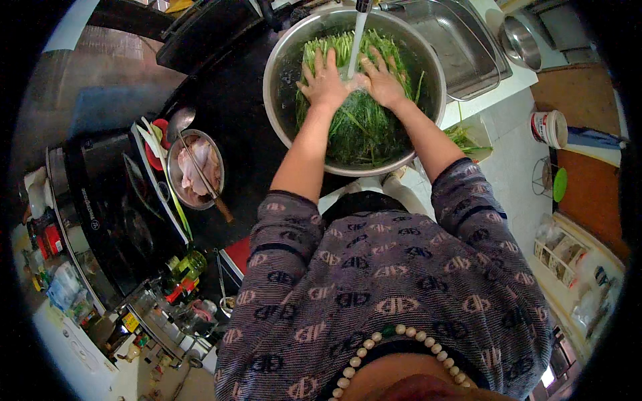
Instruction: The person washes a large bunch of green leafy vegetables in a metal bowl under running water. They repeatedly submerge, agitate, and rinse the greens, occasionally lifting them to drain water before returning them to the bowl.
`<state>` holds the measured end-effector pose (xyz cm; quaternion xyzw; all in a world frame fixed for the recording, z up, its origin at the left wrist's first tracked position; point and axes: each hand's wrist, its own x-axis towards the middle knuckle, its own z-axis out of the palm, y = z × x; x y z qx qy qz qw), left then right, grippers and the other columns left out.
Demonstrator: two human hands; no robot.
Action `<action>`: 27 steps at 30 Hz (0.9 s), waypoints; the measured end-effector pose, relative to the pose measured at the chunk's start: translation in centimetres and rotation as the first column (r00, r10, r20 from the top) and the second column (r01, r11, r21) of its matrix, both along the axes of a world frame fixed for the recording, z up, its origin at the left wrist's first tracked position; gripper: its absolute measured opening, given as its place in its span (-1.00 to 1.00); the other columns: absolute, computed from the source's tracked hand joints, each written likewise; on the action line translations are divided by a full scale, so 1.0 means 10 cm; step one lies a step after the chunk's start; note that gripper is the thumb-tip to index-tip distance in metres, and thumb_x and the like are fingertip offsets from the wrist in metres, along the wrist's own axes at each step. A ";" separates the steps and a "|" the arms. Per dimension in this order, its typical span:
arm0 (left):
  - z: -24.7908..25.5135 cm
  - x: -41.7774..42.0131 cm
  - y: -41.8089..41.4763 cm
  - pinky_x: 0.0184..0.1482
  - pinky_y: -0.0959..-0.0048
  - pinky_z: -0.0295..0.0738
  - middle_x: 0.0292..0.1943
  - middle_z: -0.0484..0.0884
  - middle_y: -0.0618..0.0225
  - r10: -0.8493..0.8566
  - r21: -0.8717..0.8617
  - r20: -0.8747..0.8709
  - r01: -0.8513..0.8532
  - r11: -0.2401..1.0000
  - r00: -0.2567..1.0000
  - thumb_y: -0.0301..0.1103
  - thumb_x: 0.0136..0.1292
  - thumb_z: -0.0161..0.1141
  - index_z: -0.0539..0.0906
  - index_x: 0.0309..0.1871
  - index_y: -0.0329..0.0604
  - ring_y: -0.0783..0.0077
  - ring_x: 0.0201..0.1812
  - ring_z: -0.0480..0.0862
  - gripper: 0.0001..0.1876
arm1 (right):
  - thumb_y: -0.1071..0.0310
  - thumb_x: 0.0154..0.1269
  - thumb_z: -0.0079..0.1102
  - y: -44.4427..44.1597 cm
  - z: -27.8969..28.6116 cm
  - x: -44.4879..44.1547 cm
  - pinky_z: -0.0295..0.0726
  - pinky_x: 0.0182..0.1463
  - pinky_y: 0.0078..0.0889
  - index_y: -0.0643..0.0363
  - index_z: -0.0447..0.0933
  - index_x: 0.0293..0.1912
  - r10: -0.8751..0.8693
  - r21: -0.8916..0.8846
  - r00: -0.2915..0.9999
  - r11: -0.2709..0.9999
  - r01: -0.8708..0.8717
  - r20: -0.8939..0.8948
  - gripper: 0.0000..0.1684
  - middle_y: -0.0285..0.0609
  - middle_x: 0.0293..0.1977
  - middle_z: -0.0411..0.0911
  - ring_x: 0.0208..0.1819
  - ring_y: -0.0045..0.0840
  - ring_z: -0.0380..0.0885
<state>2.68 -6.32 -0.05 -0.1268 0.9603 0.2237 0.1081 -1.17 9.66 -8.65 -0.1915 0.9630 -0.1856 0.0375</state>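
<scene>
A large round stainless steel basin (280, 120) holds a thick bundle of green leafy stalks (363, 125), partly under water. My left hand (323, 82) lies spread on the left side of the bundle, fingers apart near the cut ends. On the bundle's right side, my right hand (383, 82) rests with its fingers spread as well. A stream of water (358, 42) falls from the faucet (363, 5) between both hands and splashes on the greens. Both palms press against the stalks without closing around them. The undersides of the fingers are hidden.
A metal sink (454, 55) adjoins the basin at right, with a steel bowl (521, 42) beyond it. On the dark counter at left, a ladle (198, 160) lies across a bowl of raw poultry (193, 195). A bin with green scraps (469, 138) stands low at right.
</scene>
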 end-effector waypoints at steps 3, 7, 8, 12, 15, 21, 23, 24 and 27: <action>-0.39 -0.17 -0.46 0.36 -0.40 -0.11 0.56 -0.14 0.31 -0.097 0.320 -0.089 0.121 0.940 0.991 0.26 0.06 0.29 0.03 0.52 0.26 -0.21 0.50 -0.16 0.01 | -0.06 0.25 0.17 0.00 0.27 -0.04 0.10 0.46 0.00 -0.16 0.24 0.38 0.052 -0.169 0.997 0.985 -0.041 0.060 -0.26 -0.02 0.45 0.04 0.42 0.05 0.08; -0.33 -0.19 -0.64 0.46 0.02 0.01 0.53 -0.02 0.19 -0.123 0.449 -0.110 0.160 0.879 0.986 0.17 0.18 0.22 0.02 0.53 0.08 0.03 0.51 0.00 -0.06 | 0.18 0.04 0.39 -0.02 0.92 0.31 0.33 0.29 -0.10 0.05 0.62 -0.06 0.012 -0.145 0.992 0.989 -0.031 -0.129 -0.57 -0.04 0.20 0.38 0.22 -0.05 0.33; -0.19 -0.16 -0.60 0.46 0.19 0.04 0.50 0.07 0.13 -0.105 0.422 -0.075 0.127 0.897 0.992 0.12 0.23 0.19 0.03 0.52 -0.03 0.10 0.49 0.09 -0.09 | 0.18 0.01 0.41 -0.02 1.09 0.44 0.37 0.23 -0.11 0.06 0.64 -0.14 0.018 -0.150 0.994 0.988 -0.035 -0.111 -0.63 -0.08 0.12 0.43 0.17 -0.09 0.37; -0.29 -0.10 -0.65 0.44 0.18 0.07 0.48 0.13 0.09 0.034 0.680 -0.130 0.064 0.731 0.991 0.04 0.27 0.19 0.06 0.51 -0.08 0.08 0.48 0.13 -0.14 | 0.19 -0.11 0.47 -0.18 1.08 0.82 0.45 -0.04 -0.17 0.01 0.67 -0.41 0.190 -0.142 0.978 0.969 -0.201 -0.090 -0.78 -0.26 -0.29 0.53 -0.08 -0.29 0.48; -0.04 -0.04 -0.62 0.40 0.20 0.12 0.46 0.17 0.02 0.132 0.763 -0.089 -0.018 0.646 0.987 -0.06 0.30 0.19 0.08 0.51 -0.12 0.09 0.46 0.18 -0.19 | 0.24 -0.05 0.46 -0.21 0.96 0.86 0.52 -0.12 -0.25 0.07 0.69 -0.36 0.199 -0.188 0.978 0.965 -0.184 0.065 -0.79 -0.21 -0.35 0.60 -0.20 -0.31 0.58; 0.15 0.11 -0.89 0.23 0.35 0.34 0.29 0.43 0.04 0.342 0.808 -0.092 -0.130 0.574 0.935 -0.26 0.31 0.18 0.26 0.42 -0.23 0.19 0.24 0.49 -0.36 | 0.40 0.20 0.34 0.33 1.23 0.71 0.55 -0.31 -0.54 0.33 0.60 -0.24 0.334 -0.757 0.830 0.635 0.151 0.446 -0.80 -0.21 -0.44 0.62 -0.41 -0.62 0.59; -0.02 0.15 -1.01 0.22 0.40 0.35 0.25 0.48 0.06 0.329 0.830 -0.171 -0.044 0.556 0.929 -0.28 0.31 0.17 0.35 0.36 -0.29 0.24 0.19 0.53 -0.42 | 0.38 0.26 0.29 0.68 1.48 0.77 0.53 -0.33 -0.60 0.34 0.57 -0.21 0.257 -0.726 0.839 0.654 0.214 0.479 -0.79 -0.26 -0.45 0.60 -0.39 -0.66 0.58; -0.13 0.17 -1.04 0.22 0.40 0.35 0.25 0.48 0.06 0.356 0.814 -0.150 -0.089 0.574 0.922 -0.28 0.31 0.17 0.38 0.33 -0.33 0.27 0.21 0.52 -0.44 | 0.38 0.27 0.28 0.85 1.64 0.83 0.52 -0.34 -0.61 0.30 0.57 -0.21 0.144 -0.686 0.839 0.654 0.317 0.525 -0.82 -0.29 -0.45 0.60 -0.40 -0.67 0.57; -0.21 0.25 -0.96 0.29 0.32 0.30 0.29 0.42 0.00 0.370 0.673 -0.139 -0.187 0.716 0.919 -0.20 0.27 0.22 0.34 0.35 -0.33 0.15 0.28 0.45 -0.36 | 0.38 0.27 0.26 1.54 1.62 1.01 0.48 -0.38 -0.62 0.20 0.58 -0.16 -0.118 -0.643 0.849 0.602 0.474 0.516 -0.84 -0.34 -0.43 0.60 -0.40 -0.69 0.57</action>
